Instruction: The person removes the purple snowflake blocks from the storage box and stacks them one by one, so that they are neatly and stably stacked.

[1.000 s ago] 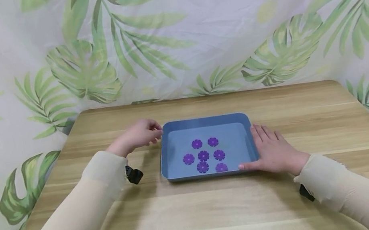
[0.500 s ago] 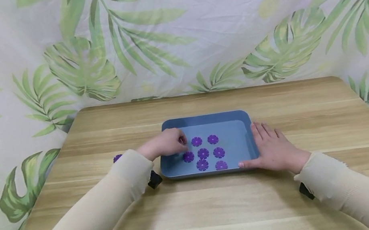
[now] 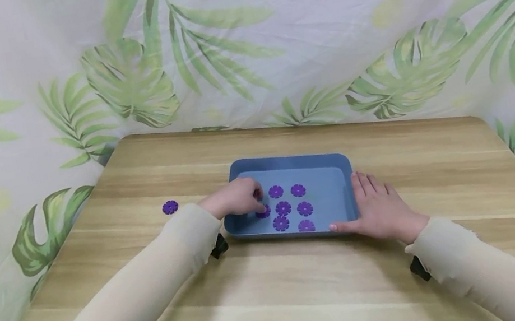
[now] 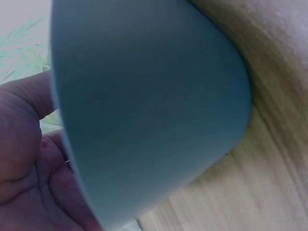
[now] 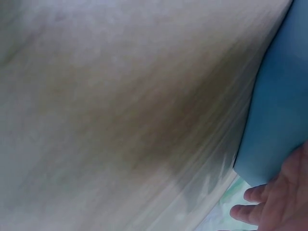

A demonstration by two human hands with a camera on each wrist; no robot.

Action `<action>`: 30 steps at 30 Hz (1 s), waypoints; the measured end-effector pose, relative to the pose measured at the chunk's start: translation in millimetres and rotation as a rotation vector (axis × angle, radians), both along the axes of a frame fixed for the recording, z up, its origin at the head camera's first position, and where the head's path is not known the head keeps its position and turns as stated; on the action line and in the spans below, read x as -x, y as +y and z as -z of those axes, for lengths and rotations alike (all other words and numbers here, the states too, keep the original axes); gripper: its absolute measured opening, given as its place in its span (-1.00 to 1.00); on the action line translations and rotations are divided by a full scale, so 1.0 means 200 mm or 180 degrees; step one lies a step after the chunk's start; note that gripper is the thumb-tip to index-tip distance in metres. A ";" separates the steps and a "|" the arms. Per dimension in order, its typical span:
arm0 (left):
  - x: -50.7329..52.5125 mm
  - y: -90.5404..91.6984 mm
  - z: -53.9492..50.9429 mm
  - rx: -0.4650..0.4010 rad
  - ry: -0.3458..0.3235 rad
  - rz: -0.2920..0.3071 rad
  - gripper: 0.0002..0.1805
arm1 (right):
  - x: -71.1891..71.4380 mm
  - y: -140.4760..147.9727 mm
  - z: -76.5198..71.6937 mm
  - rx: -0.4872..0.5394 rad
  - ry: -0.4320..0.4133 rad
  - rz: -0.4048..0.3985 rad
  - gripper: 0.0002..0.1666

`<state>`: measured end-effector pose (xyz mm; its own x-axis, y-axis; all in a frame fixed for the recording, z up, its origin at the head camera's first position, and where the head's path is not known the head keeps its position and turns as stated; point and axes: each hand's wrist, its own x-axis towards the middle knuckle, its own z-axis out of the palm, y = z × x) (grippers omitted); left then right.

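Leaf-print cloth [image 3: 218,48] hangs behind our wooden table [image 3: 281,304]. Blue tray [image 3: 328,183] sits mid-table; we count seven purple flower discs [image 3: 305,209] in it. Our left hand [image 3: 238,196] is over the tray's left side, fingers curled, thumb at the leftmost disc [image 3: 262,214]; we can't tell if it's pinched. Our right hand [image 3: 380,208] lies against the right wall, fingers straight and close together, thumb spread to the near rim. One loose disc [image 3: 170,207] lies on the table, left of the tray.
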<state>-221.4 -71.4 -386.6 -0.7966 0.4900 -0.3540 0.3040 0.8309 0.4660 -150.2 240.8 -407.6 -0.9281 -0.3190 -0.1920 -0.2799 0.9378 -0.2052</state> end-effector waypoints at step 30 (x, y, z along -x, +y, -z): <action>0.00 0.02 0.01 0.0230 0.0173 0.0289 -0.81 | 0.02 0.01 0.01 0.0033 -0.0059 0.0092 0.65</action>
<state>-222.0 -67.4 -389.5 -0.7691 0.5357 -0.3486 0.4027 0.8297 0.3867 -153.4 242.0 -410.0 -0.9333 -0.2942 -0.2060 -0.2488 0.9432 -0.2200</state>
